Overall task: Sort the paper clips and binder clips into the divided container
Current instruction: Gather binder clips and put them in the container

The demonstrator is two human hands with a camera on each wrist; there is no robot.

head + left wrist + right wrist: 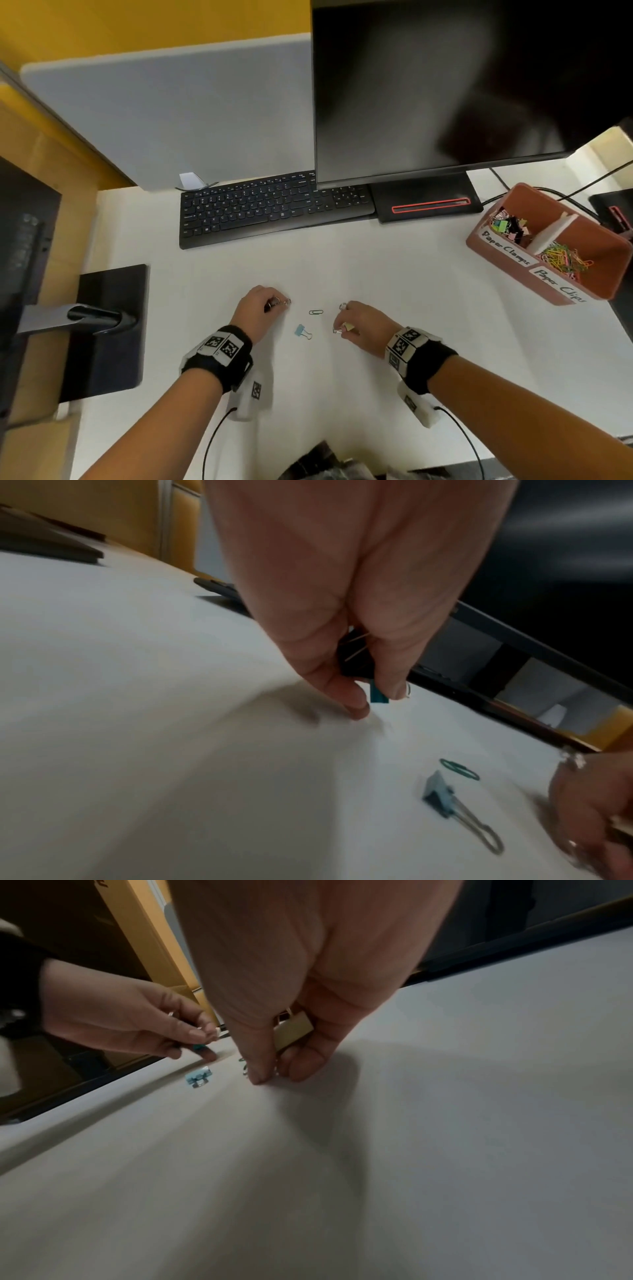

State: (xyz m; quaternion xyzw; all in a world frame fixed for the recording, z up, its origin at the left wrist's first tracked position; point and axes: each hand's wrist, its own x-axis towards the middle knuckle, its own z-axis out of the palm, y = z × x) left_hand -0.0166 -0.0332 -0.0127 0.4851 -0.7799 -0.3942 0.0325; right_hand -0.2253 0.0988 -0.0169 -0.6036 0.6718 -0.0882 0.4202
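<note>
On the white desk, my left hand grips binder clips, a teal one and a black one showing between its curled fingers. My right hand holds a pale yellow binder clip in its palm, its fingertips down on the desk near a wire handle. Between the hands lie a light blue binder clip and a dark green paper clip. The divided pink container stands at the right, with binder clips in its far compartment and coloured paper clips in the near one.
A black keyboard and a monitor on its stand sit behind the work area. A second monitor's black base stands at the left. Cables run behind the container. A grey divider panel closes off the back.
</note>
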